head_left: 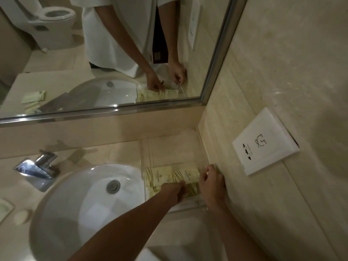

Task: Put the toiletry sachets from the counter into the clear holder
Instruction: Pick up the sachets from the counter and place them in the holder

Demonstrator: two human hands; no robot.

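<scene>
A clear acrylic holder (150, 157) sits on the beige counter, just right of the round white sink (81, 200). Pale cream sachets with gold stripes (163, 176) lie inside its near end. The left hand (174, 191) pinches a sachet there, fingers closed. The right hand (211, 182) rests curled on the holder's right edge, touching the sachets.

Single head cam, looking fwd and down, close over sink (79, 200) and counter (116, 153) corner.
</scene>
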